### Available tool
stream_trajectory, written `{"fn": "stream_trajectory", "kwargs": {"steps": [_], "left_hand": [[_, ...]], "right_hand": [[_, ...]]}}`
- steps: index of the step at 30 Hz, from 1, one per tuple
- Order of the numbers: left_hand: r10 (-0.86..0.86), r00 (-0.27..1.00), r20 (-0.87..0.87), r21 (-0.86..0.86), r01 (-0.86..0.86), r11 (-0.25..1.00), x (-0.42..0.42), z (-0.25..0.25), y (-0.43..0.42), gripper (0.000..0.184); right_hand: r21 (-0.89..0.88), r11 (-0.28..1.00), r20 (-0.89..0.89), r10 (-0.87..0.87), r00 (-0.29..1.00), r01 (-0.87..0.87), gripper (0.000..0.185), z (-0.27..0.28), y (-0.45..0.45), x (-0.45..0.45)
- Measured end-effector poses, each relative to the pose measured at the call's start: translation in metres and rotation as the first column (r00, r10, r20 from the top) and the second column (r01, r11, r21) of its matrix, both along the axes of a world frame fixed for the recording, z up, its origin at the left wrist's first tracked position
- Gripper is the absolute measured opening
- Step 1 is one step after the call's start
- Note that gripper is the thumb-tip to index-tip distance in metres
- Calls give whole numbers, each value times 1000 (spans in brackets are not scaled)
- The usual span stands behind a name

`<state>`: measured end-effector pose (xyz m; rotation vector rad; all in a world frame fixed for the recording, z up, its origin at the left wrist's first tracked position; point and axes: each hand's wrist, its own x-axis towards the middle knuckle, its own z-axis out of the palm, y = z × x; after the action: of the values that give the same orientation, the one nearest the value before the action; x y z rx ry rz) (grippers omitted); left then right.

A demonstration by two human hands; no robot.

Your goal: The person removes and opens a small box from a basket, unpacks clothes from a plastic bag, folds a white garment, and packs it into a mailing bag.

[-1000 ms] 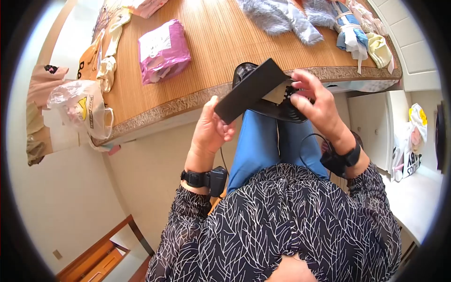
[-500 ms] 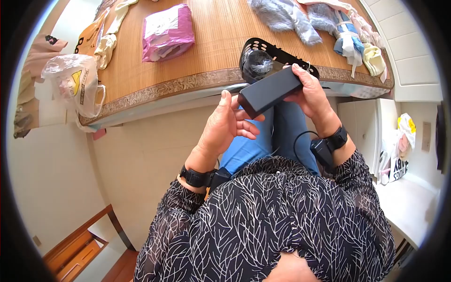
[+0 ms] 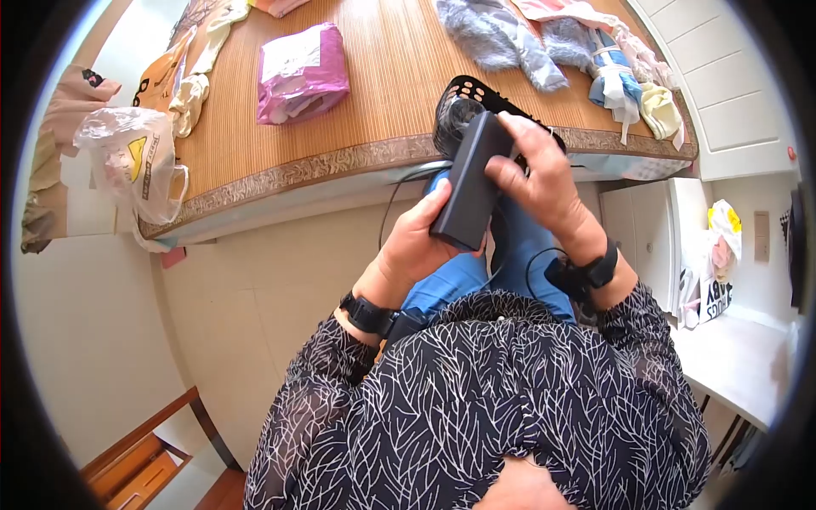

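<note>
A long black rectangular box (image 3: 470, 183) is tilted above my lap, its far end pointing at the bed. My left hand (image 3: 418, 234) is closed around its near part, the thumb along the left side and the other fingers mostly hidden beneath. At the far right edge of the box, my right hand (image 3: 540, 174) has its bent fingers and thumb against it. Just behind the box, a black perforated basket (image 3: 476, 85) sits at the bed's edge, with a clear-wrapped dark item (image 3: 459, 115) inside.
A pink-purple package (image 3: 303, 72) lies on the bamboo-matted bed (image 3: 387, 51). Grey fluffy clothing (image 3: 493, 38) and a blue bundle tied with white (image 3: 614, 76) lie at the right. A clear plastic bag (image 3: 132, 157) hangs by the left edge. A white table (image 3: 731, 365) stands at right.
The black box has turned from lying crosswise to pointing away from me. My left hand, open beside it before, now holds it. My right hand has moved from its right end onto the far edge.
</note>
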<state>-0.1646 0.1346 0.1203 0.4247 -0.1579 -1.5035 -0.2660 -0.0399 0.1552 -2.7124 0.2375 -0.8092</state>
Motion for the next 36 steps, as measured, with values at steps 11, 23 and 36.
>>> {"fn": "stream_trajectory", "kwargs": {"steps": [11, 23, 36], "left_hand": [[214, 927, 307, -13, -221, 975, -15, 9, 3, 50], [228, 688, 689, -71, -248, 966, -37, 12, 18, 64], [252, 858, 448, -1, -282, 960, -38, 3, 21, 62]], "right_hand": [[170, 962, -101, 233, 967, -214, 93, 2, 45, -15], [896, 441, 93, -76, 993, -50, 50, 22, 13, -3], [712, 702, 21, -26, 999, 4, 43, 12, 20, -1]]}}
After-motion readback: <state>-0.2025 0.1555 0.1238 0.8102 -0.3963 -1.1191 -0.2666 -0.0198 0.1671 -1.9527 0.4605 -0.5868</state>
